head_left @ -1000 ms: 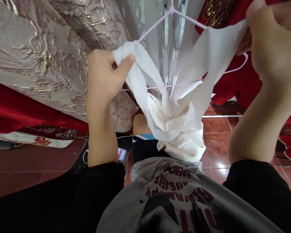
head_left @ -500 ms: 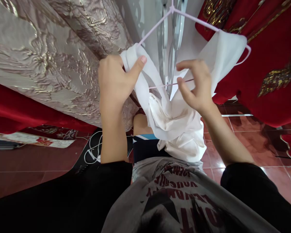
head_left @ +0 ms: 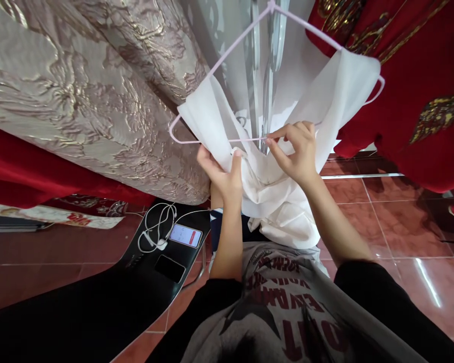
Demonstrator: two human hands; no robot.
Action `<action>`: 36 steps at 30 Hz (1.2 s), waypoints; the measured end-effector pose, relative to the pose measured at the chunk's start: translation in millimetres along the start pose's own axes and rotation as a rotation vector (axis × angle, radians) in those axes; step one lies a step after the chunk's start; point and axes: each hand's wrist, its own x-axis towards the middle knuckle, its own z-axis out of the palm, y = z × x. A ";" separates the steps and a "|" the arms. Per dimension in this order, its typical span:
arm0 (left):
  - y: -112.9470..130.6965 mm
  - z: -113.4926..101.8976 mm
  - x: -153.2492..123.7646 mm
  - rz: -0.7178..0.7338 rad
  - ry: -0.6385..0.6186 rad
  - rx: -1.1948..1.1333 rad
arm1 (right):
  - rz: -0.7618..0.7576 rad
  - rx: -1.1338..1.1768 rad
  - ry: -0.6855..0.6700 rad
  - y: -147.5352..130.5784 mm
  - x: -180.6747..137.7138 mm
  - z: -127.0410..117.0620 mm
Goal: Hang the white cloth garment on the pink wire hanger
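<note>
A thin white garment (head_left: 287, 222) hangs from a pale pink clothes hanger (head_left: 234, 43), its shoulders draped over both sloping arms and its lower part bunched near my lap. My left hand (head_left: 226, 174) grips the garment's left side, thumb in front and fingers behind the cloth, just under the hanger's left corner. With thumb and index finger, my right hand (head_left: 297, 151) pinches the hanger's thin bottom bar near its middle. The bar runs across the front of the garment's neck opening, and part of it is hidden by cloth.
Beige embossed fabric (head_left: 109, 101) hangs at left, red fabric with gold sequins (head_left: 419, 101) at right. Metal rods (head_left: 255, 75) stand behind the hanger. On a black seat (head_left: 128, 282) lie a lit phone (head_left: 185, 235), a dark phone (head_left: 170, 268) and white cables (head_left: 149, 237).
My left hand has moved down from the hanger's left shoulder, uncovering its corner. My right hand has shifted left and closed on the bottom bar. Two phones on the seat now show.
</note>
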 end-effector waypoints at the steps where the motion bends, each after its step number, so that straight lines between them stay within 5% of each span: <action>1: -2.1 0.4 -0.8 -0.061 -0.062 -0.015 | 0.010 0.000 0.008 1.4 0.7 -1.6; 12: 32.7 -27.7 35.5 -0.283 -0.179 -0.059 | 0.045 0.031 0.037 -6.5 3.6 -1.1; 16: 47.7 -40.9 56.7 -0.193 -0.272 0.170 | 0.060 0.049 0.026 -5.1 4.9 3.0; 23: 65.9 -50.4 71.1 -0.083 -0.249 0.376 | 0.065 0.022 0.028 -3.1 2.7 3.2; 29: 76.4 -36.7 72.8 -0.097 -0.105 0.133 | 0.058 0.002 0.034 -1.1 3.6 0.3; 36: 83.9 -37.3 101.9 -0.470 -0.364 -0.451 | 0.063 0.051 0.000 -3.4 2.3 -1.9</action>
